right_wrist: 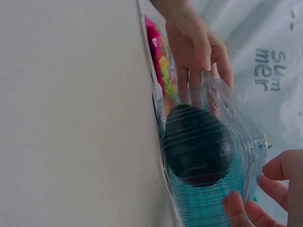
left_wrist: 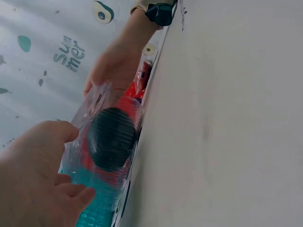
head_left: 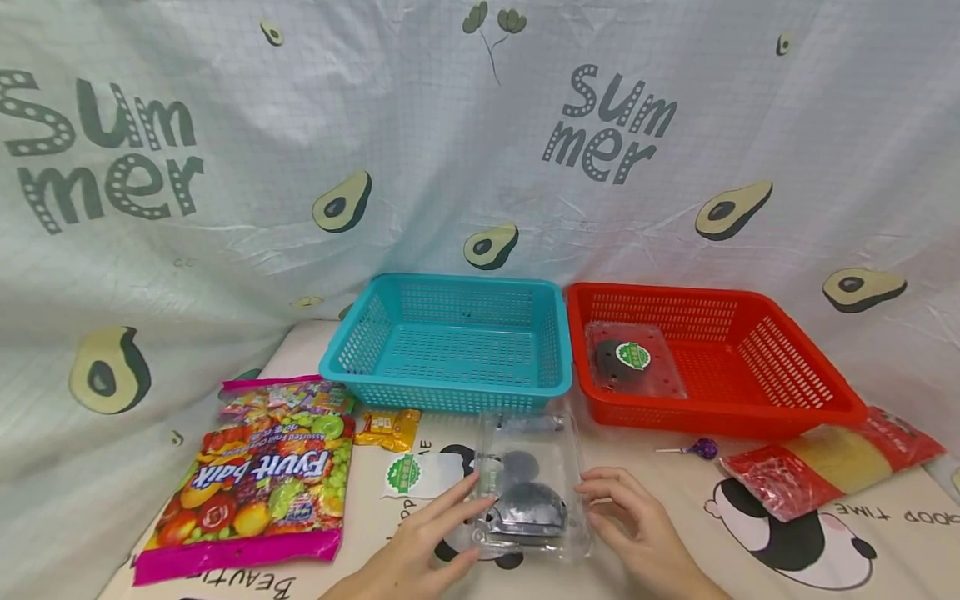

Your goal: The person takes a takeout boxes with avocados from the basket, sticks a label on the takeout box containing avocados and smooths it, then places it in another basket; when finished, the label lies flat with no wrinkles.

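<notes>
A clear plastic clamshell box (head_left: 532, 442) stands on the table between my two hands. Inside it lies a dark, egg-shaped fruit like an avocado (head_left: 529, 508), which also shows through the ridged wall in both wrist views. My left hand (head_left: 423, 537) is at the box's left side, fingers extended along the edge and thumb near the front corner. At the opposite side, my right hand (head_left: 626, 521) has loosely bent fingers with the fingertips right at the edge. Left of the box lies a round green-and-white sticker (head_left: 405, 474).
Behind the box are a turquoise basket (head_left: 450, 397) and a red basket (head_left: 727, 417) holding another clear box (head_left: 660, 375). At left lie a candy bag (head_left: 262, 475) and a small yellow packet (head_left: 387, 428). A lollipop (head_left: 703, 449) and red-and-yellow package (head_left: 840, 458) lie at right.
</notes>
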### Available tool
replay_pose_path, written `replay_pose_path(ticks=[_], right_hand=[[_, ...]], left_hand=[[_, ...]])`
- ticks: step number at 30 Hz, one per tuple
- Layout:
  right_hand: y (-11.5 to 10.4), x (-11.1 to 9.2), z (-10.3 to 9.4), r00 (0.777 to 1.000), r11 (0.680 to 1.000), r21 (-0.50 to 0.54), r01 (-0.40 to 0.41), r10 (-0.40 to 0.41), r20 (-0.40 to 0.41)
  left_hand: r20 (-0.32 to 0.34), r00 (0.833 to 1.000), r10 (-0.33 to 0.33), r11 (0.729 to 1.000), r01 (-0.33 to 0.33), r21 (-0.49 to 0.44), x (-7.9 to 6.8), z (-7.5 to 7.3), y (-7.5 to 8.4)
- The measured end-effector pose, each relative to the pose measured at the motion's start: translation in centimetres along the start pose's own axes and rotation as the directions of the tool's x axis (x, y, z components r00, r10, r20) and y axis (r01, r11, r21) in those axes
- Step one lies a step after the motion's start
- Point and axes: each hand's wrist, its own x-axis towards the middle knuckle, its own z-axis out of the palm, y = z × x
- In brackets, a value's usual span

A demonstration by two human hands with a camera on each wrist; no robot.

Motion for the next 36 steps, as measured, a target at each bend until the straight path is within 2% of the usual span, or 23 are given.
replay_pose_path(ticks=[3, 10, 12, 15, 17, 20, 22, 24, 30, 36], right_hand=[[0.4, -0.2, 0.1, 1.0, 1.0, 0.005, 0.006, -0.006, 0.009], [1.4, -0.6, 0.2, 0.995, 0.995, -0.002, 0.098, -0.098, 0.027], [1.4, -0.6, 0.2, 0.993, 0.993, -0.021, 0.116, -0.115, 0.03], [1.1, -0.5, 0.3, 0.987, 0.984, -0.074, 0.161, -0.16, 0.022], [0.4, -0.3, 0.3, 0.983, 0.976, -0.115, 0.185, -0.185, 0.009], [-0.8, 0.0, 0.4, 0.97, 0.959, -0.161, 0.234, -0.24, -0.019], [-1.4, 0.1, 0.4, 0.964, 0.951, -0.175, 0.254, -0.263, -0.031], [-1.7, 0.2, 0.5, 0.964, 0.951, -0.179, 0.253, -0.263, -0.032], [-1.8, 0.2, 0.4, 0.963, 0.947, -0.187, 0.261, -0.27, -0.022], [-1.8, 0.3, 0.6, 0.957, 0.941, -0.19, 0.28, -0.29, -0.027]], left_hand=[[0.036, 0.999, -0.031, 0.999, 0.031, 0.009, -0.1, 0.1, -0.2], [0.125, 0.985, -0.121, 0.993, 0.122, 0.003, -0.2, 0.3, -1.0], [0.12, 0.983, -0.136, 0.991, 0.133, 0.03, -0.3, 0.0, -1.3], [0.053, 0.972, -0.228, 0.97, 0.223, 0.092, -0.3, -0.9, -1.8], [-0.029, 0.953, -0.301, 0.944, 0.302, 0.132, -0.3, -1.7, -2.6], [-0.142, 0.905, -0.402, 0.891, 0.422, 0.166, -0.6, -2.8, -4.3], [-0.18, 0.877, -0.445, 0.862, 0.474, 0.179, -0.9, -3.3, -5.4], [-0.178, 0.864, -0.471, 0.841, 0.501, 0.203, -1.2, -3.7, -6.1], [-0.064, 0.87, -0.489, 0.804, 0.479, 0.354, -1.6, -3.6, -6.6], [-0.038, 0.887, -0.46, 0.796, 0.431, 0.425, -1.9, -3.5, -6.5]])
